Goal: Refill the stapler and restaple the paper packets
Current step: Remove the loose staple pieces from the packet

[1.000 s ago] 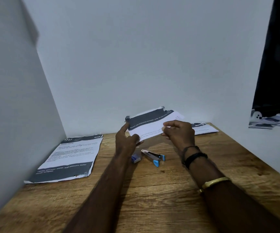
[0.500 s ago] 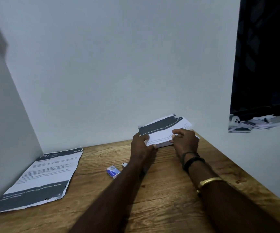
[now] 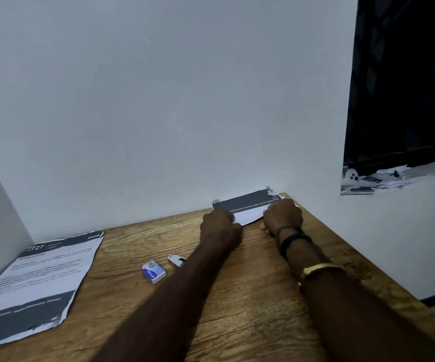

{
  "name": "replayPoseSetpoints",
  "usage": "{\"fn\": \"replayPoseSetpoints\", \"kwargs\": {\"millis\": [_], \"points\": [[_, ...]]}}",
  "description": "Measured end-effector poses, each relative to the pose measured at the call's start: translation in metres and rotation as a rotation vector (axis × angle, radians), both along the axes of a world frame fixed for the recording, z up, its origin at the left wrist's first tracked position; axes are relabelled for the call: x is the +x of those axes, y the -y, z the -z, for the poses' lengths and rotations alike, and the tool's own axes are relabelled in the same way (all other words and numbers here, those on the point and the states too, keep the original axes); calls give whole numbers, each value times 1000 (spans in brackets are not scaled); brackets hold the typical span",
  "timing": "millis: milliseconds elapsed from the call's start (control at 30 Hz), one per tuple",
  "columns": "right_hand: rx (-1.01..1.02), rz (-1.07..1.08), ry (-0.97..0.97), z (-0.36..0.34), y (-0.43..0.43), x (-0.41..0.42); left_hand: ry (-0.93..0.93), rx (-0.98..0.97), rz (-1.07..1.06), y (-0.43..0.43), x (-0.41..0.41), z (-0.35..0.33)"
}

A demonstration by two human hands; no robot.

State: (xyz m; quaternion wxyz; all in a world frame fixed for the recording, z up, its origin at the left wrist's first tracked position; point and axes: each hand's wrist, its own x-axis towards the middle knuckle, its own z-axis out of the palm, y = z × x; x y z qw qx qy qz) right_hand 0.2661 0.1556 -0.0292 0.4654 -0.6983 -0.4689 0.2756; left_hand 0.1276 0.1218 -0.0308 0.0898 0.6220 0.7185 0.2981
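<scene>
Both the left hand (image 3: 220, 227) and right hand (image 3: 283, 215) press closed onto a grey-banded white paper packet (image 3: 247, 206) in the wooden table's (image 3: 237, 296) far right corner, while the mostly hidden metal stapler (image 3: 176, 259), small blue staple box (image 3: 153, 271) and a second packet (image 3: 37, 280) suggest stapling remains.

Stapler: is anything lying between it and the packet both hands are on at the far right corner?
Only the left forearm crosses that path, hiding most of the stapler. The bare table between it and the packet shows nothing else; the staple box sits to its left.
</scene>
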Motion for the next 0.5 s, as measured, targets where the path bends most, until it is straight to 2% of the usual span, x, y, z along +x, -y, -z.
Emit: {"fn": "replayPoseSetpoints", "kwargs": {"millis": [133,233,333,500], "points": [[-40,7,159,-3,5,-4,-135,-50,-25,0,7,2],[-47,-19,242,-4,8,-8,-131,-56,-22,0,7,2],[-17,-5,241,-7,16,-11,-39,6,-5,3,3,-2],[158,-82,191,-18,35,-28,247,300,20,17,-3,-16]]}}
